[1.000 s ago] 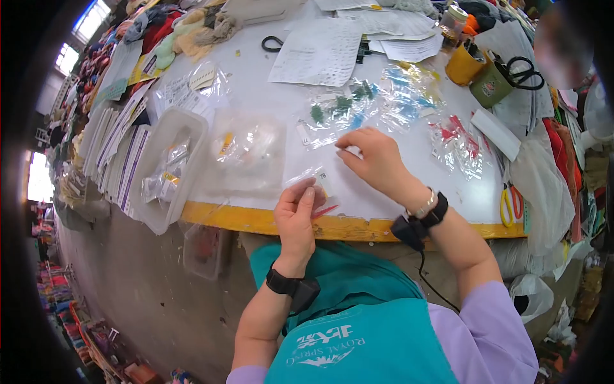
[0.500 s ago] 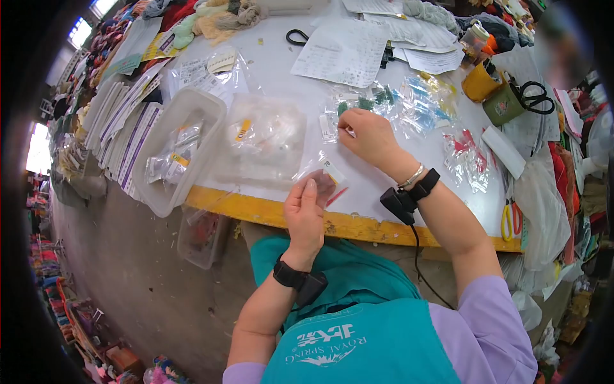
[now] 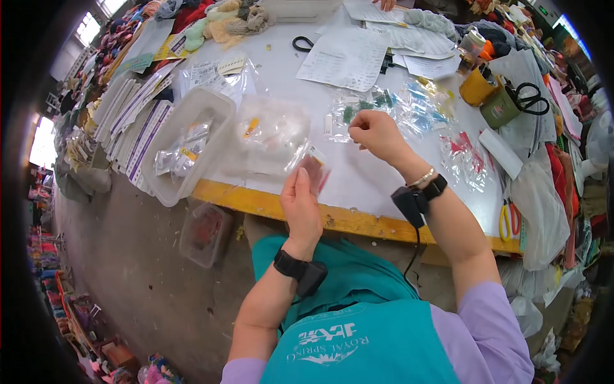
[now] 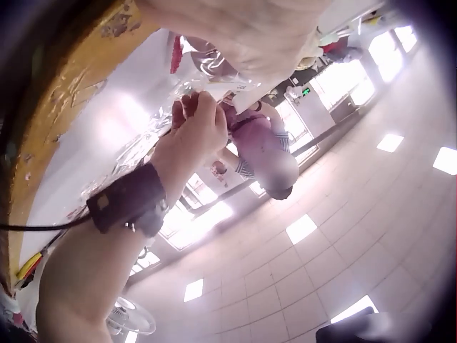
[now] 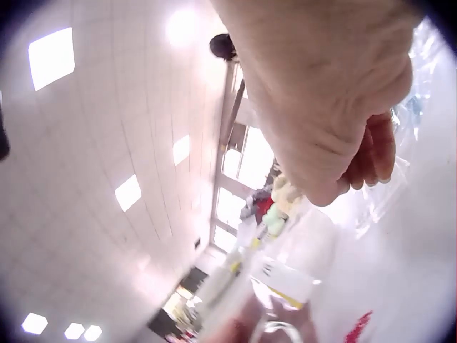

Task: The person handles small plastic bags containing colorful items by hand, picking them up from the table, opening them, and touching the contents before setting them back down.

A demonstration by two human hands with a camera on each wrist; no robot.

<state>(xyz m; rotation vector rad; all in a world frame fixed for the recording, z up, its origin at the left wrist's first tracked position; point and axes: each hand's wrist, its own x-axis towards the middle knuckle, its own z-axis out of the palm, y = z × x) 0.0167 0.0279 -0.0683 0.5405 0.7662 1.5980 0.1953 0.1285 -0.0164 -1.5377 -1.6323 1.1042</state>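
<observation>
My left hand [image 3: 302, 208] pinches a small clear plastic packet [image 3: 312, 165] between thumb and fingers, held up over the table's near edge. White and yellow show on its label [image 5: 285, 282], and a thin red piece [image 3: 324, 181] shows beside my fingers. My right hand [image 3: 380, 136] hovers farther in with its fingers curled; nothing shows between them in the right wrist view. Just beyond it lie clear packets with green pieces [image 3: 349, 114]. Packets with blue pieces [image 3: 419, 105] lie to their right, and packets with red pieces [image 3: 462, 146] are nearer me.
Left of my hands are a plastic tub [image 3: 211, 102] holding packets and a pile of clear bags [image 3: 265, 137]. Scissors [image 3: 505, 221] lie at the right edge. Paper sheets [image 3: 345, 57] and a green pot [image 3: 502, 112] stand farther back. Another person's hand [image 3: 387, 5] reaches in at the top.
My left hand has lifted the packet upward and farther from the edge. My right hand's fingers have closed together from a looser curl. Another person's hand has come into view at the top.
</observation>
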